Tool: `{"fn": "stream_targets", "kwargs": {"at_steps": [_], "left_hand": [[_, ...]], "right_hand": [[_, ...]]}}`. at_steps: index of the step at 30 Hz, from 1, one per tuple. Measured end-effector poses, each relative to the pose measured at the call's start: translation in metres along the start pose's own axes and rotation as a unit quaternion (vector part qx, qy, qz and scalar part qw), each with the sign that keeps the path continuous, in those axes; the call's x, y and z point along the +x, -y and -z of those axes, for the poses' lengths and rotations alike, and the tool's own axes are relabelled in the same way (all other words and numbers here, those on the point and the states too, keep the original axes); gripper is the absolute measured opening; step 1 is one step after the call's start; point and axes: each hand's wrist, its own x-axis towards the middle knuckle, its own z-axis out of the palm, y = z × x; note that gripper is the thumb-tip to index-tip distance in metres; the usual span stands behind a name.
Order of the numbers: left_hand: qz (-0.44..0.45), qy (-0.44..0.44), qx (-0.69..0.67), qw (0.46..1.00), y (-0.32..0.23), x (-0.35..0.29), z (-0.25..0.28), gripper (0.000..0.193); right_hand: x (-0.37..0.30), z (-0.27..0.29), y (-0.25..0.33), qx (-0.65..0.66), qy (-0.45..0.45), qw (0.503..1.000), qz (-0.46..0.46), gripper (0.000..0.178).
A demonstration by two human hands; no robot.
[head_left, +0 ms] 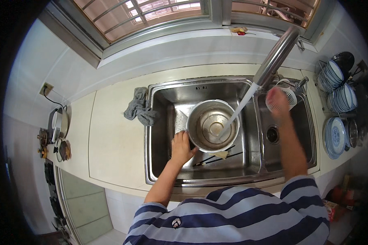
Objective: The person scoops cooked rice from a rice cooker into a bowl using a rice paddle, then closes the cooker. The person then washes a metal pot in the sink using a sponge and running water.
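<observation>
A round metal pot (195,110) stands in the large left basin of the steel sink (163,173). From the faucet (276,57) a stream of water (244,100) runs into it. My left hand (182,148) grips the pot's near-left side, fingers and thumb around the dark handle area. Over the small right basin, my right hand (278,104) is smeared by motion. It is at the white slotted basket (291,98) near the faucet's base. Something reddish shows at its fingers, too blurred to name. Chopsticks (235,155) and a pale yellowish piece (221,154) lie beside the pot.
A grey cloth (141,108) drapes over the sink's left rim. Bowls (342,98) and plates (335,138) stand in a rack at the right. A white appliance (61,122) sits at the far left of the counter (114,151). Small red and yellow items (240,32) lie on the windowsill.
</observation>
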Motion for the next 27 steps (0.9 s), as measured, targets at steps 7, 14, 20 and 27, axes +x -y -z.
{"fn": "stream_targets", "kwargs": {"at_steps": [7,14,20,27], "left_hand": [[0.343,-0.111,-0.709,0.606,-0.066,0.078,-0.054,0.029],[0.372,-0.014,-0.841,0.392,-0.061,0.098,-0.113,0.026],[0.423,-0.024,-0.807,0.411,-0.065,0.1,-0.116,0.023],[0.378,0.022,-0.85,0.367,-0.05,0.096,-0.135,0.018]], "right_hand": [[-0.088,-0.119,-0.125,0.468,-0.076,0.794,-0.381,0.024],[-0.063,-0.117,-0.157,0.403,-0.089,0.835,-0.364,0.033],[-0.069,-0.121,-0.166,0.433,-0.05,0.831,-0.346,0.028],[-0.077,-0.122,-0.162,0.429,-0.082,0.837,-0.33,0.024]]}}
